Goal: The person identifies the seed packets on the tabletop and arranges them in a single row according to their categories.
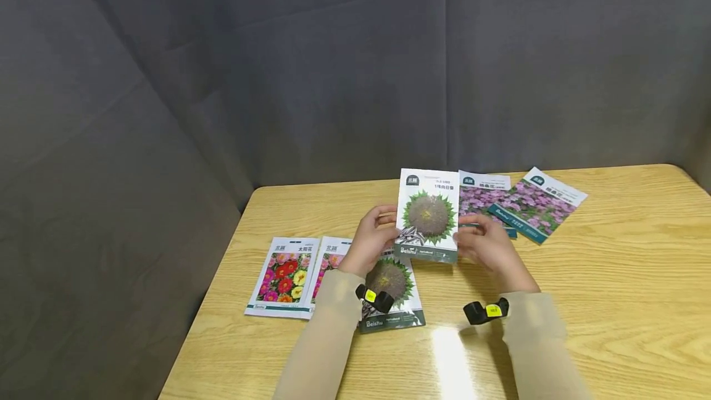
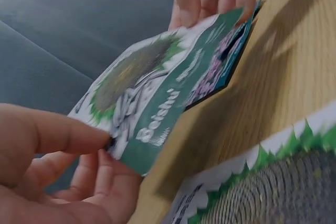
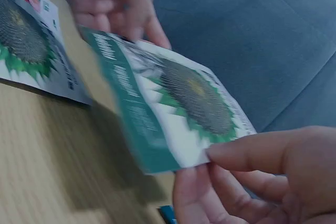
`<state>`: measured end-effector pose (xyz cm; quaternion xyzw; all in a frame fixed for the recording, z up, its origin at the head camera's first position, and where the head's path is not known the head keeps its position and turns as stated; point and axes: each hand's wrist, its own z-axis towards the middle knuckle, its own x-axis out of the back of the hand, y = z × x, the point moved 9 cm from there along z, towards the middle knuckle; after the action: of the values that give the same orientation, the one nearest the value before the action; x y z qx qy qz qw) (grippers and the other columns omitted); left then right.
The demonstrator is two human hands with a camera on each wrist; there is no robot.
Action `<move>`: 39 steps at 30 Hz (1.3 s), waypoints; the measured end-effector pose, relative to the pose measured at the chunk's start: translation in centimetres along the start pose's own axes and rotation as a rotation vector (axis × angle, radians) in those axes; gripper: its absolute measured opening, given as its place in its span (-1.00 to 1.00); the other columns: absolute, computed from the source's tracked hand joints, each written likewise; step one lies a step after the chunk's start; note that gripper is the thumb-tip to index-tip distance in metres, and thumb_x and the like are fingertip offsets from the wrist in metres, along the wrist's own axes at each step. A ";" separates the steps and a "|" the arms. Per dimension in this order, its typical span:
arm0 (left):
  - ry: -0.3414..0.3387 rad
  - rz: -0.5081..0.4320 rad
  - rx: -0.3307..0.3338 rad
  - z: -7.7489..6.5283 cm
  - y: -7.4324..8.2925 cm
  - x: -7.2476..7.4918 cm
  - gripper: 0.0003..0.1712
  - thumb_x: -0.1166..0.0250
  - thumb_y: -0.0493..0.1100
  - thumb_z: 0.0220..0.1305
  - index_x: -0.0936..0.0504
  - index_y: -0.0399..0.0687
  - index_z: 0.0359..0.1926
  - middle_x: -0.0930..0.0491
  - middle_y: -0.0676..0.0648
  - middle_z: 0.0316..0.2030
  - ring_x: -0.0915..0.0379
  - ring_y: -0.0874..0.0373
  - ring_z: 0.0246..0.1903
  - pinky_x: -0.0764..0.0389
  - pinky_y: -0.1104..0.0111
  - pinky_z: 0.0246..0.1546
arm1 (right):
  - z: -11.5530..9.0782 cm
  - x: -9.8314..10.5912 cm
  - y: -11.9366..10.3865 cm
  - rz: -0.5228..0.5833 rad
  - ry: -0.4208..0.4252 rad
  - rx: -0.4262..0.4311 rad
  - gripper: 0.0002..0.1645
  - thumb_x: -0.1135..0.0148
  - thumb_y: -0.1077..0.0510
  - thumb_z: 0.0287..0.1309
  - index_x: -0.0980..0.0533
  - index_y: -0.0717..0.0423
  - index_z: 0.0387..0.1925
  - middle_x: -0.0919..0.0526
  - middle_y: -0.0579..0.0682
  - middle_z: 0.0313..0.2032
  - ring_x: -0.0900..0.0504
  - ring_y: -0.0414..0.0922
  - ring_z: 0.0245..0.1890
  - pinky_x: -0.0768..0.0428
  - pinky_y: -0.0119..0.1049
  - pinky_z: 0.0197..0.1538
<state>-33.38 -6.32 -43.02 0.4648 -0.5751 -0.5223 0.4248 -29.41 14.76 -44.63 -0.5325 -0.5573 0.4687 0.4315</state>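
A white seed packet (image 1: 428, 215) with a sunflower head and a green lower band is held up above the table, tilted toward the head camera. My left hand (image 1: 371, 238) pinches its left edge, thumb on the front and fingers behind. On the opposite edge my right hand (image 1: 489, 247) grips it the same way, its thumb (image 3: 231, 153) pressing near the lower corner. Below the left wrist lies a second sunflower seed packet (image 1: 397, 320), partly hidden by that arm. The left wrist view shows the held packet's shadow on the wood.
To the left lie two overlapping packets with bright flowers, the outer flower packet (image 1: 285, 276) fully visible. Behind the right hand are two pink-flower packets, one upright packet (image 1: 483, 187) and one slanted packet (image 1: 539, 205). A grey curtain (image 1: 333, 79) hangs behind the wooden table (image 1: 627, 264).
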 end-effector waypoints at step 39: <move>-0.112 0.754 0.102 -4.5 -1.2 -2.5 -0.79 -0.27 -0.16 0.45 -0.51 -0.16 -0.02 -0.59 0.01 -0.60 -0.51 0.17 -0.61 -0.43 0.37 -0.52 | -2.9 -0.1 0.8 -0.386 -0.360 -0.102 -0.92 -0.14 0.38 0.36 -0.44 0.39 -0.27 -0.64 0.13 -0.51 -0.66 -0.10 -0.58 -0.71 -0.24 -0.42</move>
<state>-28.40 -4.84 -43.77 0.2121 -0.7533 -0.3247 0.5311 -26.41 14.86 -44.84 -0.3456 -0.7392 0.4361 0.3794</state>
